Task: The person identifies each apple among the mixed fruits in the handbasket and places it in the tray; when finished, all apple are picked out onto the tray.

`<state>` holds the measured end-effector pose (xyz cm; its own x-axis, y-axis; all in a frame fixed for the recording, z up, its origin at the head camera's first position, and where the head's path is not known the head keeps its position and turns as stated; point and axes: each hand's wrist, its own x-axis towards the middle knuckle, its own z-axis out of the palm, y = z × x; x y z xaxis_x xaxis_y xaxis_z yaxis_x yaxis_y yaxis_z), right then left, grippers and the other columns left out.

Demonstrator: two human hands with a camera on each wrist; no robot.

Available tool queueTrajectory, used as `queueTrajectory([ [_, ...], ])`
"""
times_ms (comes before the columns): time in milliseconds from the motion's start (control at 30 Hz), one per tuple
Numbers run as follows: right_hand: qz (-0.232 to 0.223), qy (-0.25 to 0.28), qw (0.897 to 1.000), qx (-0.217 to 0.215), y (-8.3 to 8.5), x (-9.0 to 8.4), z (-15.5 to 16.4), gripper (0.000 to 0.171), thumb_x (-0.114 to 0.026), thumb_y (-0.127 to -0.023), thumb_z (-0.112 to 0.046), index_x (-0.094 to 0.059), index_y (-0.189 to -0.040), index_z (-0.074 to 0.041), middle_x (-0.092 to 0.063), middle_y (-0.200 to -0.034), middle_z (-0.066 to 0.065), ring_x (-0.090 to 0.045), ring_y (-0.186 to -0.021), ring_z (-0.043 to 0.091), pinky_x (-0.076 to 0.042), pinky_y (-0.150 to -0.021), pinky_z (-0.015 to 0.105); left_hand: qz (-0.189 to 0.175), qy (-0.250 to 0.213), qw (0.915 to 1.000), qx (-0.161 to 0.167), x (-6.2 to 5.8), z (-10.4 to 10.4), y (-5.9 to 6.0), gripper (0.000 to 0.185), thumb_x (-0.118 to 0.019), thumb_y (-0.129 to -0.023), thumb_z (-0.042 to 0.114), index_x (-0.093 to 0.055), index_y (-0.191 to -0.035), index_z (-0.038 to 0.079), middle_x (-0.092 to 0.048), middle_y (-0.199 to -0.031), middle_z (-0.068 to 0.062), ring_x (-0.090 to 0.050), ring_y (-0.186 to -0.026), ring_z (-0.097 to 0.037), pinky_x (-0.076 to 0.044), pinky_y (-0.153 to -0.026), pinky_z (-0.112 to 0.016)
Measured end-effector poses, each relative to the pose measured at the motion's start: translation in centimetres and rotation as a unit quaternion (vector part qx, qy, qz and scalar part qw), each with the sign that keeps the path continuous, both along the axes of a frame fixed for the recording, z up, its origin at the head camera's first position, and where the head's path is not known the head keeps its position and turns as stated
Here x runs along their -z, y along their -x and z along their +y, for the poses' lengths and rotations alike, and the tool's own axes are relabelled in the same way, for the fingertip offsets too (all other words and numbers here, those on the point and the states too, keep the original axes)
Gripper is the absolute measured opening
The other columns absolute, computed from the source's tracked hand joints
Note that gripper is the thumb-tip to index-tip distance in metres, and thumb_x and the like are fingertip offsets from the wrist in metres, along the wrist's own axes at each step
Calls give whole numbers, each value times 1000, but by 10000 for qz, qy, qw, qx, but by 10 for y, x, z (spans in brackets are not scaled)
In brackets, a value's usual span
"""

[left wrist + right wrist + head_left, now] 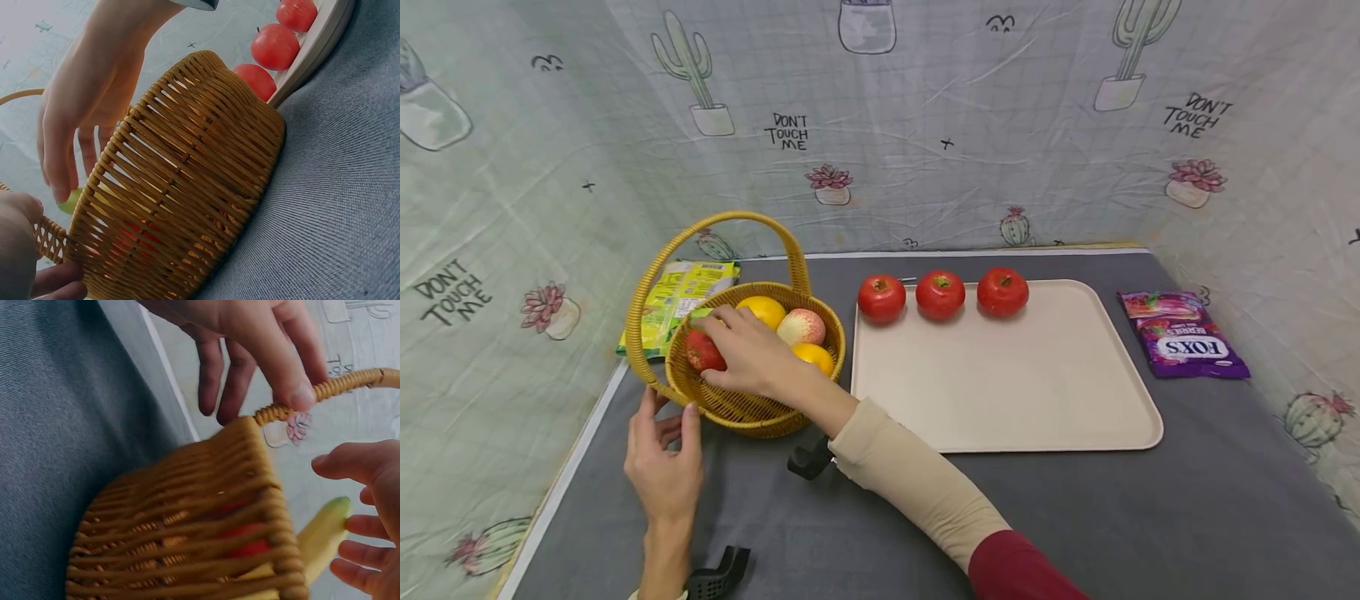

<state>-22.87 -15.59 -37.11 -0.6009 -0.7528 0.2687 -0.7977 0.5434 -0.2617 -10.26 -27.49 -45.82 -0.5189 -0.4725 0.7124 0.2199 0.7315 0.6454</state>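
Observation:
A woven basket (752, 429) with an arched handle (638, 317) stands on the left of the table. Pinching the base of that handle is my left hand (664, 467), its thumb and fingers on either side in the right wrist view. My right hand (748, 354) reaches over the basket with fingers loosely extended and thumb apart. Its fingertips are right at the green tip of a banana (322, 540), which leans up above the rim. Inside the basket, a red fruit (702, 350), a pinkish peach (802, 327) and two orange-yellow fruits (763, 310) show; the hand covers part of the inside.
Right of the basket lies a beige tray (1000, 383), with three red apples (940, 295) along its back left edge. A purple snack packet (1187, 337) is at the far right. Behind the basket rests a green-yellow packet (677, 292). Printed cloth (910, 125) walls the table.

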Motion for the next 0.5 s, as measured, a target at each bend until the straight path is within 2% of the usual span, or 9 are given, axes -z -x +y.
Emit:
queueTrajectory([
  [133, 218, 95, 9994, -231, -3, 2, -4, 62, -62, -86, -45, -41, -139, -21, -45, -137, -3, -43, -122, 12, -36, -106, 19, -28, 38, 10000, -55, -1, 1, 0, 60, -70, -82, 7, -50, -137, 19, -62, -113, -16, -52, -77, 18, -43, -70, 3],
  [200, 173, 79, 9989, -420, -4, 3, -6, 60, -62, -86, -42, -41, -138, -20, -45, -138, -3, -42, -124, 11, -34, -108, 18, -15, 42, 10000, -52, -1, 1, 0, 60, -70, -81, 7, -50, -137, 19, -62, -113, -16, -52, -77, 18, -43, -70, 3],
  [367, -132, -293, 9966, -756, -8, 3, -10, 63, -61, -88, -37, -35, -142, -19, -43, -141, -4, -39, -129, 9, -30, -109, 15, 36, -1, 10000, -32, -2, 2, 1, 60, -70, -81, 4, -51, -136, 18, -62, -112, -17, -53, -77, 17, -44, -69, 2],
  [500, 8, -670, 9951, -724, -9, 3, -14, 66, -61, -88, -38, -32, -144, -19, -39, -145, -4, -35, -134, 9, -27, -113, 17, 30, -22, 10000, -79, -1, 2, 1, 60, -69, -81, 3, -51, -136, 17, -62, -111, -19, -52, -77, 18, -43, -70, 3],
])
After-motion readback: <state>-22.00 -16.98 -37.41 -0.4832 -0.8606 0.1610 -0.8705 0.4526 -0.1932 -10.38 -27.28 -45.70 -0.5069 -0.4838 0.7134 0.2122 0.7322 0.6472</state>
